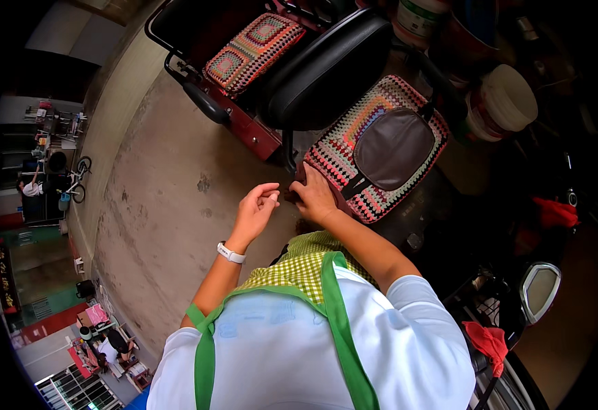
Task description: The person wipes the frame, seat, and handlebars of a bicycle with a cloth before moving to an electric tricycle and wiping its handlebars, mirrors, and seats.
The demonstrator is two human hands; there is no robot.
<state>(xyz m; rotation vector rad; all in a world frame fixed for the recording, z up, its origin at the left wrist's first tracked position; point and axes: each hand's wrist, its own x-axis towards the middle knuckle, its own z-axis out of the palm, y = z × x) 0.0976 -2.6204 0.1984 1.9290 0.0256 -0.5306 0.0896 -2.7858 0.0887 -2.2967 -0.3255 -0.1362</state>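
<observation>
My right hand point(317, 195) is at the near left corner of a seat, its fingers over the dark red seat edge point(341, 199). Part of what its thumb and fingertips touch is hidden. My left hand point(255, 210) hovers just left of it, fingers loosely bent and apart, with nothing visible in them. A multicoloured crocheted cover point(373, 211) lies over the seat. On top of that cover sits a dark brown leather-like pad point(395, 148) with black straps. Behind rises a black padded backrest point(329, 72).
A second crocheted cover point(254, 51) lies in the vehicle's dark red rear body point(247, 133). White plastic buckets point(503, 105) stand at right. A mirror point(540, 293) and red cloth point(487, 344) are lower right. Concrete floor point(160, 154) stretches left, towards a bicycle point(77, 179) and people.
</observation>
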